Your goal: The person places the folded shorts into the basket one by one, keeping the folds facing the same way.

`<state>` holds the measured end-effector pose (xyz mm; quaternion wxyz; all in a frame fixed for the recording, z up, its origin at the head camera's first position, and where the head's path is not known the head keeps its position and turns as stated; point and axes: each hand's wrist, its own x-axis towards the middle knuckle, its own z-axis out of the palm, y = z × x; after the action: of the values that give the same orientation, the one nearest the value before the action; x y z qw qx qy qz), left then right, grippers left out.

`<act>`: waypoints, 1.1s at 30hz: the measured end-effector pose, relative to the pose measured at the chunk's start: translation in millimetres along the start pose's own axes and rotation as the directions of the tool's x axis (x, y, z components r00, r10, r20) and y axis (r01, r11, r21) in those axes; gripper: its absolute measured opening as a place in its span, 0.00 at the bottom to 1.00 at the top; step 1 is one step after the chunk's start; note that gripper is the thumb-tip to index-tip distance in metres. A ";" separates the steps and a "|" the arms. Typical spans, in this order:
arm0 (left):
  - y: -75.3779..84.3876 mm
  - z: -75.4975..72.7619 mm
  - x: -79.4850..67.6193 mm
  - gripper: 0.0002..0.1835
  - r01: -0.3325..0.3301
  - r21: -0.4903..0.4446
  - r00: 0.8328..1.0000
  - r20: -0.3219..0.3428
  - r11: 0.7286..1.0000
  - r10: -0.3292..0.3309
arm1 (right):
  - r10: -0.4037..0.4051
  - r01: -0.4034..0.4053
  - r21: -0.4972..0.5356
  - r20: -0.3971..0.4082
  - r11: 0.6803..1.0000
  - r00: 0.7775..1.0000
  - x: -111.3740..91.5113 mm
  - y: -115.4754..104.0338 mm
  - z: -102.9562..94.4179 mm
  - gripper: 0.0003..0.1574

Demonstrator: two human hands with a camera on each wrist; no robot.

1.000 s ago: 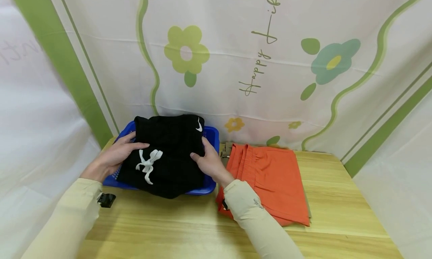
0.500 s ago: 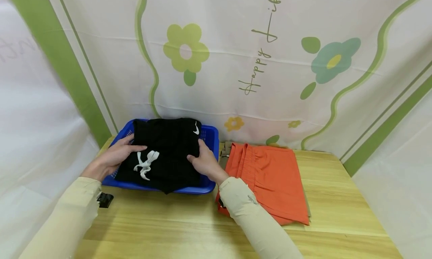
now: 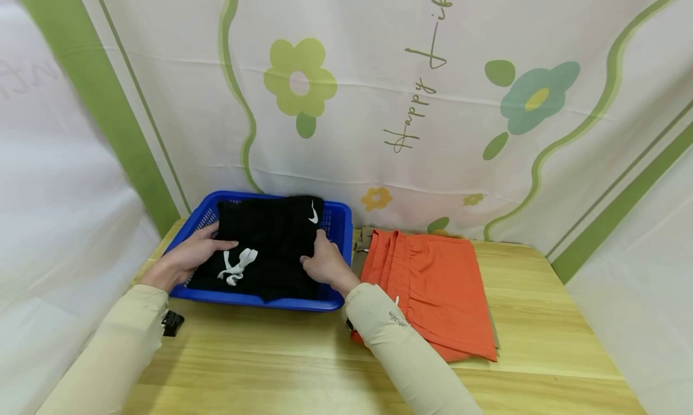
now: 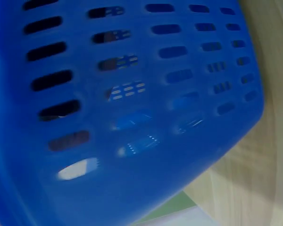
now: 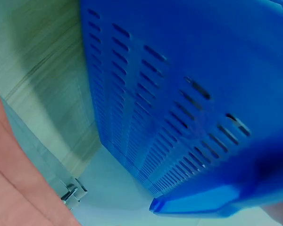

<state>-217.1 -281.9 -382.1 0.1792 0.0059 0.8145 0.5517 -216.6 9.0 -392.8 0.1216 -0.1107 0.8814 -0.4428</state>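
Observation:
Folded black shorts [image 3: 271, 234], with a white drawstring bow and a white swoosh, lie in a blue plastic basket [image 3: 249, 298] in the head view. My left hand [image 3: 189, 255] holds their left side, thumb on top and the other fingers reaching down past the edge. On the other side my right hand [image 3: 328, 262] grips the right edge, its thumb over the cloth and its fingertips partly hidden. The slotted basket wall [image 4: 141, 113] fills most of the left wrist view, and the basket's other side [image 5: 137, 99] fills much of the right wrist view.
Orange shorts [image 3: 433, 295] lie folded on a khaki garment [image 3: 361, 242], right of the basket on the wooden table [image 3: 260, 367]. A printed curtain [image 3: 346, 102] hangs behind the table. A small black object [image 3: 172, 323] shows by the left sleeve.
Both hands have moved down with the black shorts, which sit lower in the basket. Their front edge, earlier hanging over the front rim, has drawn back to about the rim.

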 end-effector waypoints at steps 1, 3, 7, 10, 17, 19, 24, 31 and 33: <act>-1.2 0.1 0.4 0.51 0.002 0.001 1.000 0.001 1.000 -0.002 | 0.008 -0.008 -0.005 0.001 1.000 1.000 0.5 0.5 1.0 0.51; -3.7 0.0 0.8 0.51 0.007 -0.001 1.000 0.007 1.000 -0.007 | 0.032 -0.032 -0.010 0.012 0.999 0.999 1.7 1.4 2.9 0.51; -10.3 0.8 2.3 0.53 0.020 -0.003 1.000 0.023 1.000 -0.020 | 0.095 -0.091 -0.061 0.062 0.994 0.994 4.0 4.9 6.4 0.51; -14.2 1.4 2.4 0.53 0.024 -0.003 0.999 0.030 1.000 -0.024 | 0.116 -0.108 -0.103 0.082 0.989 0.990 5.2 6.4 7.6 0.51; -17.2 2.3 3.0 0.53 0.048 0.033 0.998 0.039 0.998 -0.049 | 0.162 -0.151 -0.110 0.100 0.982 0.982 7.2 4.9 9.5 0.53; -17.0 3.1 2.3 0.52 0.054 0.038 0.997 0.044 0.998 -0.056 | 0.176 -0.164 -0.117 0.102 0.979 0.979 8.2 4.5 10.2 0.54; -17.6 4.5 2.3 0.51 0.056 0.055 0.997 0.049 0.997 -0.059 | 0.195 -0.181 -0.136 0.100 0.974 0.976 10.2 4.6 11.6 0.56; -18.8 6.0 4.1 0.49 0.073 0.129 0.996 0.033 0.989 -0.078 | 0.193 -0.174 -0.183 0.090 0.967 0.977 9.4 4.7 14.4 0.57; -18.2 6.5 3.4 0.49 0.081 0.149 0.996 0.034 0.986 -0.087 | 0.190 -0.171 -0.193 0.085 0.966 0.978 8.9 4.6 15.3 0.57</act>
<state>-214.9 -282.4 -401.6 0.2179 -0.0038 0.8487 0.4819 -220.6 -2.5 -406.4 0.1958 -0.0631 0.9177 -0.3398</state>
